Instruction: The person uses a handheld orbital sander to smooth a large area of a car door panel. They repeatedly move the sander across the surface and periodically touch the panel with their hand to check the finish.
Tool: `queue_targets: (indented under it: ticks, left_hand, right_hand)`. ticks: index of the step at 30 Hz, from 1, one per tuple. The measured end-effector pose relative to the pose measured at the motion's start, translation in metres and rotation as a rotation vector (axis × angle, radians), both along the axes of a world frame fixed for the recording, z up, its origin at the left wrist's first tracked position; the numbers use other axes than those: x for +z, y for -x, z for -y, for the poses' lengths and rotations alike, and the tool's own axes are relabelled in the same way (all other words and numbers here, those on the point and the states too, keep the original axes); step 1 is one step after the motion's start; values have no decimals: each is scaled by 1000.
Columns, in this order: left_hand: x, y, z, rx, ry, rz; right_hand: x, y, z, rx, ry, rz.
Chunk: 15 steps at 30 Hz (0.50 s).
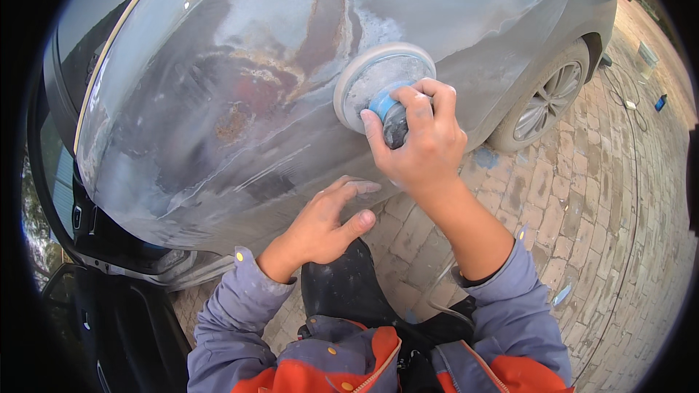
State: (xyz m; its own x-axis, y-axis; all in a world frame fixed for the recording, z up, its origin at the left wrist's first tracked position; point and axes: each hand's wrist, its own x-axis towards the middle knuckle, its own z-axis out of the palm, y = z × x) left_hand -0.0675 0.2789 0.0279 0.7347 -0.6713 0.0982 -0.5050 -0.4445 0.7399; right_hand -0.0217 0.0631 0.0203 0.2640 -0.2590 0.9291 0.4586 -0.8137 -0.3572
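My right hand (422, 131) grips the blue and dark handle of a round, dust-coated sanding pad (368, 80), which rests against the side of a car. The car panel (262, 44) is mottled grey and pale blue, with brown rusty patches and a dusty, scuffed surface. My left hand (328, 222) is lower and to the left, fingers loosely spread and empty, close to the lower part of the panel; I cannot tell if the fingertips touch it.
An open dark car door (116, 320) is at the left. A wheel (542, 102) sits at the right on brick paving (590, 211). A hose or cord lies along the paving, with a small blue object (661, 102) at far right. My legs are below the panel.
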Motion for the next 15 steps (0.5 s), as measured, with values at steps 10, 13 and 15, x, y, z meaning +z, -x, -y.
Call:
queue_targets:
  ticks: [10, 13, 15]
  left_hand:
    - [-53, -6, 73, 129, 846, -477]
    - [-55, -8, 77, 137, 830, -502]
    - [-56, -9, 81, 165, 792, -496]
  right_hand:
    - [-30, 15, -37, 30, -35, -71]
    - [-38, 16, -37, 25, -87, -75]
    - [-41, 17, -32, 24, -101, -83]
